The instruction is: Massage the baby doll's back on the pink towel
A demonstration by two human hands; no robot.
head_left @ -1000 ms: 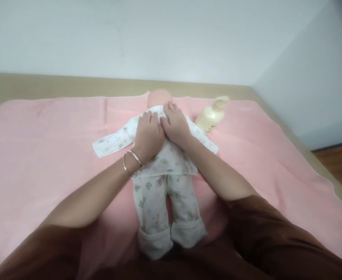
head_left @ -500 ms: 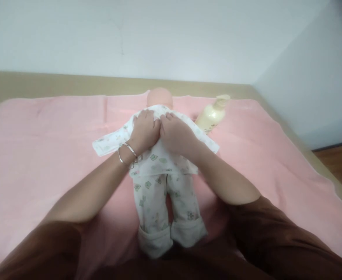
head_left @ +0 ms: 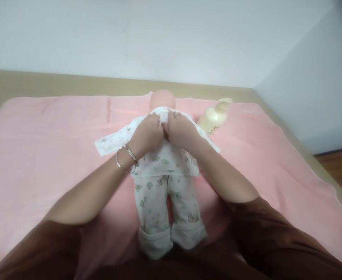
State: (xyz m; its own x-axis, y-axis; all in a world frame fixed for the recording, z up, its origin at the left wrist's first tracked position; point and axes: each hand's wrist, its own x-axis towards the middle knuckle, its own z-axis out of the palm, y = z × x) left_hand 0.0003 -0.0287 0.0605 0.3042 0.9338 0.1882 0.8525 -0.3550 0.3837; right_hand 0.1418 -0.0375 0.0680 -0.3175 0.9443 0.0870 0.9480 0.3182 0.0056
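A baby doll in a white printed shirt [head_left: 165, 165] and matching trousers [head_left: 152, 194] lies stretched out, its bald head [head_left: 163, 99] at the far end and its trouser cuffs towards me. My left hand [head_left: 149, 132] rests on the upper shirt with curled fingers, two silver bangles at its wrist. Beside it, my right hand [head_left: 182, 130] is curled on the same cloth. Both thumbs meet near the middle of the shirt, and the fingers appear to pinch the fabric there. The fingertips are partly hidden.
Right of the doll, a pale yellow pump bottle [head_left: 214, 116] lies tilted near its sleeve. Under everything spreads a pink cloth [head_left: 42, 155] on a tan surface [head_left: 72, 83]. A white wall [head_left: 159, 39] rises behind, and wooden floor [head_left: 338, 167] shows at the right.
Both hands have shifted slightly on the shirt, their thumbs now together a little lower. The whole view has moved slightly; the doll and bottle lie as before.
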